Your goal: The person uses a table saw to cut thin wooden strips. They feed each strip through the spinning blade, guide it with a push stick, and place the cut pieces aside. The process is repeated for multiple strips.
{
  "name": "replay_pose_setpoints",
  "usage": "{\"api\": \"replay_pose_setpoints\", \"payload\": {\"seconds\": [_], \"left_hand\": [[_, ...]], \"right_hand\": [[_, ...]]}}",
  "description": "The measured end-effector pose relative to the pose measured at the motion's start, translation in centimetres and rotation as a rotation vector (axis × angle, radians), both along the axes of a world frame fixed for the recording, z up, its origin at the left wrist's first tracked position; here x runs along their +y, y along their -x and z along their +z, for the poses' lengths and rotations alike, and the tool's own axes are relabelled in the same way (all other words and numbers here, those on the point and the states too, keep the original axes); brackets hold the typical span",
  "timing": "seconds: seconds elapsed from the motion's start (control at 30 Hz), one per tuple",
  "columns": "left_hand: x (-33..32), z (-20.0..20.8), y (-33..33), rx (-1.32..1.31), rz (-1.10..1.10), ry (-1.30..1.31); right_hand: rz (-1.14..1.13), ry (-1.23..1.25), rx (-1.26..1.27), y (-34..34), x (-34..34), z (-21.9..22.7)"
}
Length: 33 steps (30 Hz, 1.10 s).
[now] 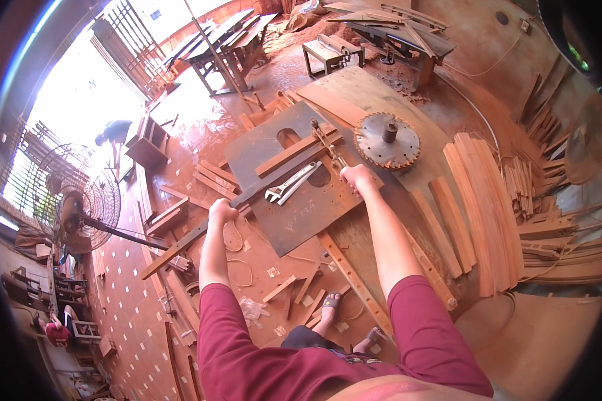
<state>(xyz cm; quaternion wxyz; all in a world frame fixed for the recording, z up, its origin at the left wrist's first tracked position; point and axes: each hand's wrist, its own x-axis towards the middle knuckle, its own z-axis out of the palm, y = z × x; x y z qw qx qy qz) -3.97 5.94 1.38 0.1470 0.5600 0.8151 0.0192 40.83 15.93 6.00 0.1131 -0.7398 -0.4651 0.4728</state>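
Left hand (pixel 222 211) is closed in a fist round the near end of a long dark metal bar (pixel 274 178), which runs up toward 1 o'clock across a grey metal plate (pixel 294 217). Right hand (pixel 356 178) sits at approx 3 o'clock from the left one, fingers curled shut on the lower end of a thin metal rod (pixel 328 142) that runs off to 11 o'clock over the plate. Between the two hands, on the plate, lies an adjustable wrench (pixel 291 184), touching neither hand. A flat wood strip (pixel 294 152) lies diagonal across the plate's oval hole, just above the bar. At 1 o'clock from the right hand, v. near, a toothed saw blade (pixel 386 141) sits flat on a plywood board (pixel 374 93). Further out at 3 o'clock, a stack of long wood slats (pixel 481 207). Far out at 9 o'clock, a standing fan (pixel 77 200); at 12, workbenches (pixel 227 40) by the bright doorway. Own feet in sandals (pixel 330 302) show at 6 o'clock, among wood offcuts on the tiled floor (pixel 124 287).
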Motion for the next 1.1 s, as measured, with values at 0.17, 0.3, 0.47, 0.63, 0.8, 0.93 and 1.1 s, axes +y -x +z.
{"api": "replay_pose_setpoints", "payload": {"seconds": [0.17, 0.3, 0.47, 0.63, 0.8, 0.93, 1.1], "left_hand": [[-1.4, 1.1, -2.5, -0.017, -0.054, 0.035], [-5.1, 0.1, -3.7, -0.037, -0.059, 0.015], [-10.8, -0.5, -7.8, -0.044, -0.093, 0.009], [-16.4, -0.6, -11.7, 0.004, -0.119, -0.005], [-21.5, -1.1, -14.1, -0.052, -0.168, -0.009], [-25.4, -1.0, -16.2, -0.059, -0.172, 0.010], [-26.8, -0.4, -17.9, -0.040, -0.160, -0.024]], "right_hand": [[-0.061, -0.093, -0.050, -2.6, -1.6, -1.6], [-0.030, 0.012, 0.124, -4.6, -6.1, -0.2], [-0.007, 0.216, 0.345, -9.6, -11.4, -1.2], [0.017, 0.375, 0.503, -14.9, -16.0, -3.4], [-0.024, 0.328, 0.532, -18.0, -22.0, -4.7], [0.010, 0.297, 0.621, -20.2, -25.7, -4.6], [-0.055, 0.289, 0.665, -21.5, -27.9, -4.4]]}}
